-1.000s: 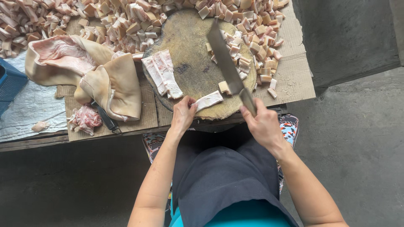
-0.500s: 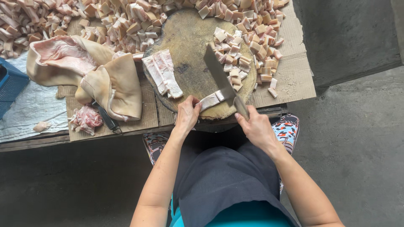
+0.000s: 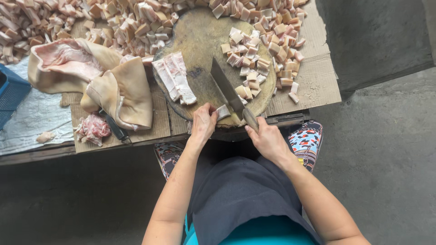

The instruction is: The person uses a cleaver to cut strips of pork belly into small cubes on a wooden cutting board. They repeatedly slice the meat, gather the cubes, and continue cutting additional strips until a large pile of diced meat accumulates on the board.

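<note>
Chopping block [image 3: 200, 41]: round, brownish-olive wood, darker stains mid-surface; cleaver [image 3: 225, 87] blade dull grey steel, handle tan. Meat strips [image 3: 175, 80] and cut cubes [image 3: 254, 54] are white fat banded with pink, rind side tan; the big skin slab [image 3: 91, 75] is cream-beige outside, pink-red inside, with a small pink-red scrap pile [image 3: 93, 128] beside a black-handled knife [image 3: 114, 128]. Cardboard sheet [image 3: 318, 77] plain brown, crate [image 3: 11, 93] blue, plastic sheet [image 3: 32, 122] pale grey-white, floor [image 3: 386, 159] dark grey concrete, apron [image 3: 240, 195] dark navy over teal, trouser fabric [image 3: 306, 140] multicolour print in blue, red, black and white.

Butchery stall: meat cubes [image 3: 136, 22] heaped beside a round chopping block [image 3: 200, 41].
</note>
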